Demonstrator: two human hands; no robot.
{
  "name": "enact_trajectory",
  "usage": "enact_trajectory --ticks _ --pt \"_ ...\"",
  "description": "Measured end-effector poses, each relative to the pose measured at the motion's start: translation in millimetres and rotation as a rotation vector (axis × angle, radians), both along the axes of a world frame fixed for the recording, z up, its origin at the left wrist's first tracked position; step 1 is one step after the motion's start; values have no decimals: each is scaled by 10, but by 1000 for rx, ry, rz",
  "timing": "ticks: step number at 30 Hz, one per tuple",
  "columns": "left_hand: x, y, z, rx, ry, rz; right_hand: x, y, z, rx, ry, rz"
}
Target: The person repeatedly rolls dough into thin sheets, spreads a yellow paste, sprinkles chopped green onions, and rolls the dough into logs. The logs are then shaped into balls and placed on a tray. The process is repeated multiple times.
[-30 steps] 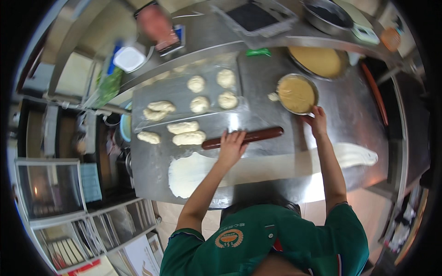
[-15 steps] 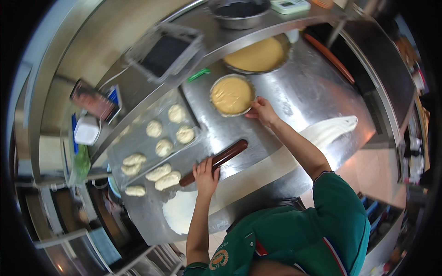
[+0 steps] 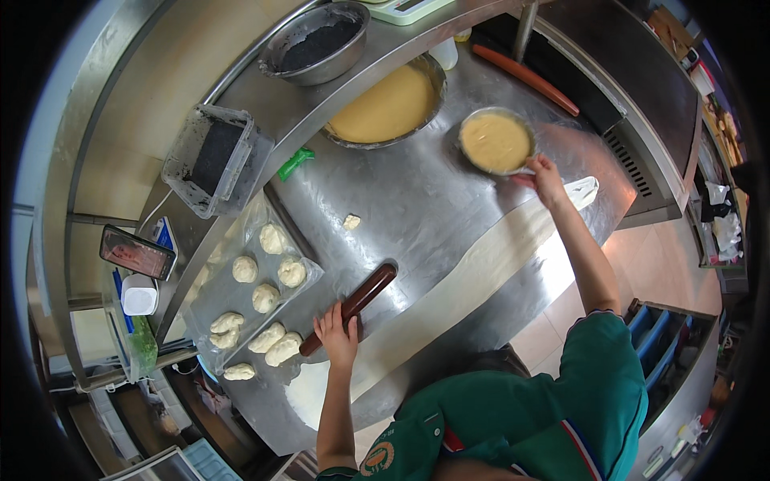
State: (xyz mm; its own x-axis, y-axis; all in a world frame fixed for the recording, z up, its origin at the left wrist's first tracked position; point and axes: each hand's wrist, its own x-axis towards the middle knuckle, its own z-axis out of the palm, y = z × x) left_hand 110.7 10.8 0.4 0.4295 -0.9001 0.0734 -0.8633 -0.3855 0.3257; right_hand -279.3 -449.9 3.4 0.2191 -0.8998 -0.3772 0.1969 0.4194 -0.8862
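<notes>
My left hand [image 3: 338, 338] lies over the lower end of a dark brown rolling pin [image 3: 370, 290], fingers curled around it. Along the worktop's near side stretches a long, flat strip of pale dough [image 3: 437, 309]. At the right, my right hand [image 3: 546, 178] grips the rim of a small round metal bowl [image 3: 496, 143] of yellow, creamy filling, thumb and fingers at its edge. The bowl is beyond the strip's far right end. A small lump of dough [image 3: 351, 221] sits alone on the steel in the middle.
Several dough pieces [image 3: 265, 298] lie at left on and beside a clear plastic sheet. A large bowl of yellow filling [image 3: 385, 108] stands far back. The shelf carries a dark powder bowl [image 3: 314, 44], a clear tub [image 3: 210, 156] and a phone [image 3: 136, 251]. A green object [image 3: 296, 163] lies near its edge.
My right hand has carried the bowl of filling to the right, uncovering the small dough lump. My left hand stays on the rolling pin. The whole view has shifted.
</notes>
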Motion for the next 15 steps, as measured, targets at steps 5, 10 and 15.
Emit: enact_trajectory --ticks 5,10,15 --pt "-36 -9 96 50 -65 -20 183 -954 -200 -21 -86 -235" --pt "24 131 136 113 -89 -3 1279 -764 93 -452 188 -116" --pt "153 218 149 175 -53 19 2938 -43 429 -1636 677 308"
